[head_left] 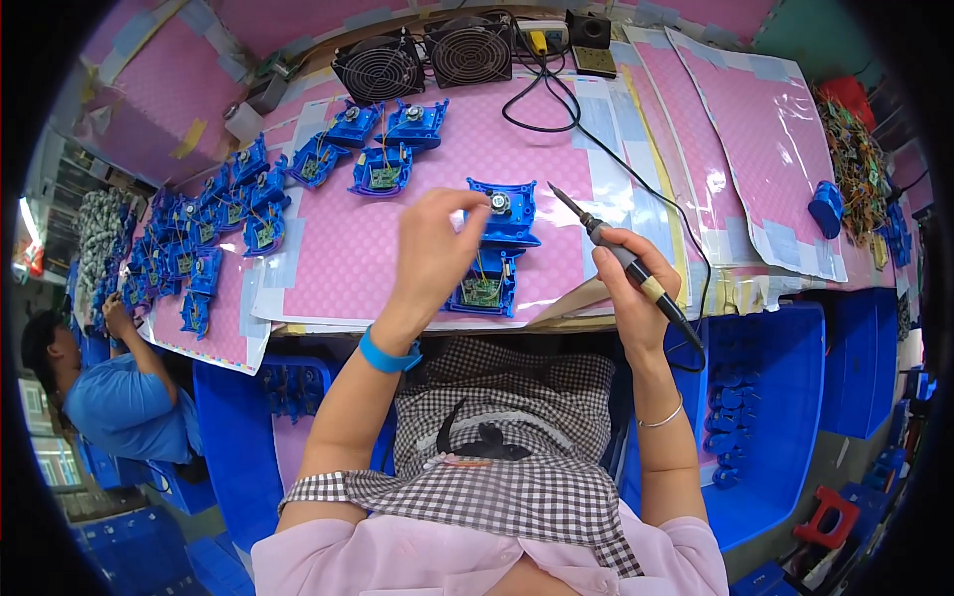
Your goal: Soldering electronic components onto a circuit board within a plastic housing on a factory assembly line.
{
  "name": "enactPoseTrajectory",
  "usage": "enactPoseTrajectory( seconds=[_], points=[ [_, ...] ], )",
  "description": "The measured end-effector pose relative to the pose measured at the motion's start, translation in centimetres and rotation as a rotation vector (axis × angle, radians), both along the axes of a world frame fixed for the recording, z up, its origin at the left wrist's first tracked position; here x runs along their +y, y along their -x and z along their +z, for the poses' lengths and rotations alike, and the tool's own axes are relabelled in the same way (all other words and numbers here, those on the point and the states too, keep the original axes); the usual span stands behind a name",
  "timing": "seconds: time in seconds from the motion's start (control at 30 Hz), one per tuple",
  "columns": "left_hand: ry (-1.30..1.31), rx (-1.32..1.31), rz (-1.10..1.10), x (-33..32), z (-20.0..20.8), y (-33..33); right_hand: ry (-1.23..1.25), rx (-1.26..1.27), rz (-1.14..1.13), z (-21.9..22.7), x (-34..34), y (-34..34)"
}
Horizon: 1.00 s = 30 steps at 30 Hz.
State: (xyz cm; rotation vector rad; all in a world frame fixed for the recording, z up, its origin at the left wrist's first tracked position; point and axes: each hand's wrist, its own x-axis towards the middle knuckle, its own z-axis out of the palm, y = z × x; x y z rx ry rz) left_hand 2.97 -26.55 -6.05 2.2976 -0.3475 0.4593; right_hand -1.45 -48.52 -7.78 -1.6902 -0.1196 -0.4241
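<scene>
My right hand (641, 298) grips a soldering iron (602, 232) by its dark handle. The iron's tip points up and left, apart from the blue plastic housing half (517, 224) beside it. My left hand (435, 248) has thumb and forefinger pinched together at the left of a small round speaker (500, 203) in that half. Whatever the pinch holds is too small or hidden to make out. Just below lies a second blue housing half with a green circuit board (482, 291), near the table's front edge.
Several similar blue housings (382, 171) lie across the pink-covered table (328, 253) at left. Two black fans (470, 52) stand at the back. The black cord (636, 171) loops down the right. Blue bins (785, 497) flank my lap; a person (129, 397) sits far left.
</scene>
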Motion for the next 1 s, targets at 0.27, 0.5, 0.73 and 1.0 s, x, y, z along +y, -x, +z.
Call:
enactPoseTrajectory(
  seconds=[0.27, 0.5, 0.73, 1.0],
  points=[
    [0.122, 0.067, 0.147, 1.0, -0.8, -0.4, -0.201, 0.121, 0.164, 0.7, 1.8, -0.2],
    [0.107, 0.09, 0.108, 0.2, -0.4, 0.4, -0.071, 0.127, 0.16, 0.2, 2.3, -0.1],
    [0.011, 0.095, 0.081, 0.1, -1.4, -0.2, -0.043, 0.115, 0.169, -0.1, 2.7, -0.5],
    [0.037, 0.108, 0.072, 0.5, -1.6, -0.3, -0.04, 0.111, 0.195, -0.5, 3.0, -0.9]
  ],
)
